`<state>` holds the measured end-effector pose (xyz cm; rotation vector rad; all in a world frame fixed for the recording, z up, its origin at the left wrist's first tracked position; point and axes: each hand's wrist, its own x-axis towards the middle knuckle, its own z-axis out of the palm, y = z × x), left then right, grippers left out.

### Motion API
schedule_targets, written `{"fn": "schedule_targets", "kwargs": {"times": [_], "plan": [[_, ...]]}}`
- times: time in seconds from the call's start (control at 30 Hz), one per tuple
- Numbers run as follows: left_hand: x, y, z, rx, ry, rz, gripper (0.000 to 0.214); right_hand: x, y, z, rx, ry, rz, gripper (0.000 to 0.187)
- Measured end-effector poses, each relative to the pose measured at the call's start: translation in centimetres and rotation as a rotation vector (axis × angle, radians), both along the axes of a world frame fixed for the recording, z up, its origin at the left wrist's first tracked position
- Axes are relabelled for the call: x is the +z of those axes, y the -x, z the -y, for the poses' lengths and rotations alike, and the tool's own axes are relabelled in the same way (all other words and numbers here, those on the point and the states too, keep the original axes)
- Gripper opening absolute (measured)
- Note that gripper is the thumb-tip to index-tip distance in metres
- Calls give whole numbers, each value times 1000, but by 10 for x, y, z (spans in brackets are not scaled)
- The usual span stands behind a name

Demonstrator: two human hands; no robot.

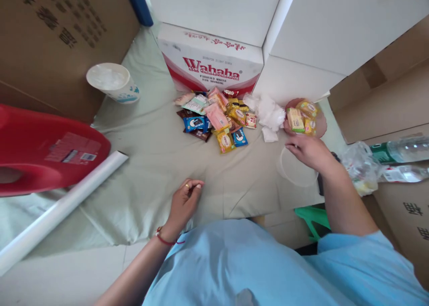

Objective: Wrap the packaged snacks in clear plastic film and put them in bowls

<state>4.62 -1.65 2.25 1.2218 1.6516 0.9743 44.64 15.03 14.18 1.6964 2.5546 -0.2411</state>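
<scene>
My left hand (183,202) rests on the pale green cloth (147,163) with its fingers curled in; nothing shows in them. My right hand (310,151) hovers over a clear plastic lid or cup (295,169), fingers bent, just below a pink bowl (321,123) that holds yellow snack packets (300,117). I cannot make out whether the right fingers grip anything. A pile of small wrapped snacks (217,118) lies in the middle of the cloth, between the two hands and farther away.
A Wahaha water carton (209,62) stands behind the pile. White crumpled plastic (270,111) lies beside the bowl. On the left are a paper cup (112,82), a red jug (40,149) and a white roll (63,203). Cardboard boxes, bottles (398,149) and a green stool (311,218) are on the right.
</scene>
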Motion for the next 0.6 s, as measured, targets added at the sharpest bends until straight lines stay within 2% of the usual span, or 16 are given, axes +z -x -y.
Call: {"fn": "schedule_targets", "kwargs": {"times": [0.07, 0.17, 0.23, 0.33, 0.4, 0.47, 0.53, 0.6], "plan": [[0, 0, 8, 42, 21, 3, 30, -17, 29, -36, -47, -2, 176, 22], [0, 4, 20, 88, 50, 6, 31, -47, 61, -71, -88, 43, 263, 23], [-1, 9, 29, 108, 66, 5, 31, -57, 68, -78, -91, 69, 249, 21], [-2, 20, 39, 116, 76, 6, 30, -52, 63, -68, -91, 75, 173, 20], [0, 22, 42, 82, 76, 27, 29, -44, 58, -46, -137, 150, -125, 19], [4, 16, 38, 22, 56, 82, 26, -38, 62, -14, -257, 305, -590, 20], [11, 2, 29, -37, -4, 162, 24, -41, 80, 22, -418, 465, -981, 27], [21, -17, 17, -84, -93, 230, 31, -51, 108, 57, -543, 569, -1202, 31]]}}
